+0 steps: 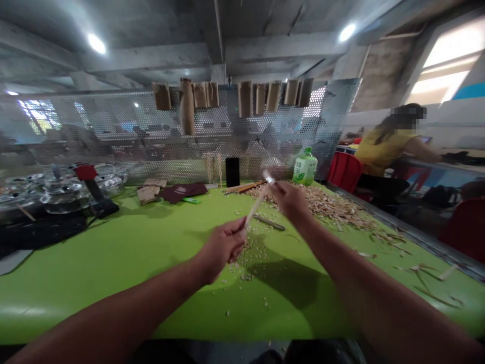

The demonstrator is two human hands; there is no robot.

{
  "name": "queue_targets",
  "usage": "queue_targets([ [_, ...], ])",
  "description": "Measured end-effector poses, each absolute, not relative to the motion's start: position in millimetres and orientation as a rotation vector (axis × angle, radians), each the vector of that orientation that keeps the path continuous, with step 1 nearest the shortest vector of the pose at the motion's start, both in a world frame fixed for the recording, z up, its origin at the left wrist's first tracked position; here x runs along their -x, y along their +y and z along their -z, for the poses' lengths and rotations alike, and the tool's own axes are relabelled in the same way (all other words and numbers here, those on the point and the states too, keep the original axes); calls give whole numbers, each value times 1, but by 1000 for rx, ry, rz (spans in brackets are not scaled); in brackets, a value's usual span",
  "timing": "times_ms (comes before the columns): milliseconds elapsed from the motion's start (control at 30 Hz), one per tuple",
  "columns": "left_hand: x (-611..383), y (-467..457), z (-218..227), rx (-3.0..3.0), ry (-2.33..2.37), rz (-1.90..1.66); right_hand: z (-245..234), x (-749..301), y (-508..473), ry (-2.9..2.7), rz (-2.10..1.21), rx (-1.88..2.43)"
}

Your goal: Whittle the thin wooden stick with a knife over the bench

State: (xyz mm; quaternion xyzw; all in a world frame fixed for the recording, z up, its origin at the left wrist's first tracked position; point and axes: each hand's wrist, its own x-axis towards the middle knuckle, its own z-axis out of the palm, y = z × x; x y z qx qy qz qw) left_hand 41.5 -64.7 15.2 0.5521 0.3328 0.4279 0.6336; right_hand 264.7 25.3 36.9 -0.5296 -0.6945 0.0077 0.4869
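My left hand [226, 246] is closed around the lower end of a thin pale wooden stick [255, 207], which slants up and to the right. My right hand [291, 198] is closed near the stick's upper end, on a small object with a white band [269, 177]. Motion blurs that object, so its kind is unclear. On the green table behind the stick lies a narrow dark metal tool [270, 222]. Small wood chips [248, 277] are scattered below my hands.
A heap of wood shavings [333, 205] spreads to the right beside a green drink bottle [305, 167]. A phone [232, 172] stands upright at the back. Metal pots [62, 194] stand at left. A person in yellow [382, 146] sits at far right.
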Motion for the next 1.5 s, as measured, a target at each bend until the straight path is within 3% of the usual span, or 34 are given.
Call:
queue_targets([
  [133,-44,-60,-10,-1197,675,-953,-47,-308,48,-1210,-13,1471],
  [300,-33,-34,-11,-1105,726,-1179,-28,-269,33,-1641,-20,1248],
  [533,-27,-30,-16,-1134,710,-1210,-12,-220,0,-2077,-128,1026],
  [1500,-32,-41,-23,-1337,805,-1232,-17,-213,-13,-2133,140,1099],
])
